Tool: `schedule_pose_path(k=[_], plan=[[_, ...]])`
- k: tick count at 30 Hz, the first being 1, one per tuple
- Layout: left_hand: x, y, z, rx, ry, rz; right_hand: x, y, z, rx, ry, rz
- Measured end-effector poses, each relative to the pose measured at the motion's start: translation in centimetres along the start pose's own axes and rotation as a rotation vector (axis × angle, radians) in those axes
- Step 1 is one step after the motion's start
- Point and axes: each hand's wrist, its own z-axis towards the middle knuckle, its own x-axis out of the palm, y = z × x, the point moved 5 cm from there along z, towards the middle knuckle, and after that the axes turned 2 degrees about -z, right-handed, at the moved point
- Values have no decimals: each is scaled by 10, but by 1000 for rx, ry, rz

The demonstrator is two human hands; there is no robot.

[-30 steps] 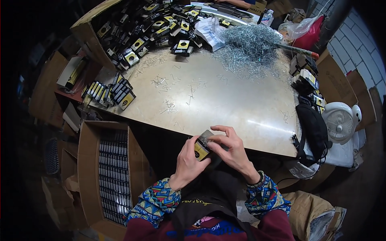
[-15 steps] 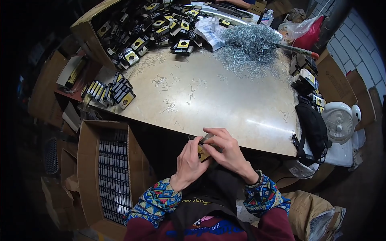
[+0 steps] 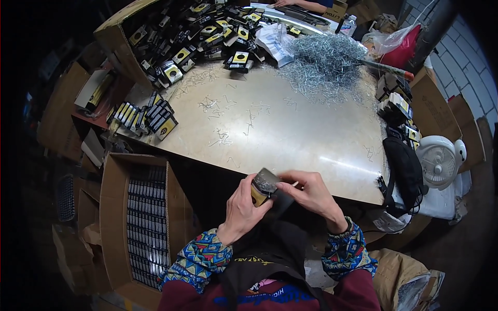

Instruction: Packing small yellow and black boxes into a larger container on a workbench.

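Note:
Just in front of the table's near edge, my left hand (image 3: 241, 212) is closed around a small black-and-yellow box (image 3: 258, 197), thumb on one side and fingers on the other. A greyish upper part of the box (image 3: 266, 177) stands out above the fingers, with thin bright lines like wire pieces on it. Close to the box's right side is my right hand (image 3: 309, 194), its fingers curled and thumb pressed toward them. A dark blurred patch shows below those fingertips; what they hold, if anything, I cannot make out.
Loose wire hooks (image 3: 220, 137) lie scattered on the table (image 3: 306, 140), with a large heap of them (image 3: 327, 62) behind. Many small boxes (image 3: 207, 39) pile up at the back left. A carton (image 3: 116, 223) with packed rows stands left; a white fan (image 3: 437, 161) is at right.
My right hand has moved right, off the front of the box. The box's greyish upper part shows more now, while my left hand keeps its grip. The view has shifted slightly.

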Motion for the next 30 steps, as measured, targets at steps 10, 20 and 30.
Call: schedule_pose_path(k=[10, 20, 30], plan=[[-1, -5, 4, 212, -111, 112, -2, -14, 3, -26, -171, -101], [0, -2, 6, 144, -97, 104, 9, -21, 4, 17, -165, -11], [1, 12, 6, -91, -63, -302, 12, -24, -3, -79, -185, 304]])
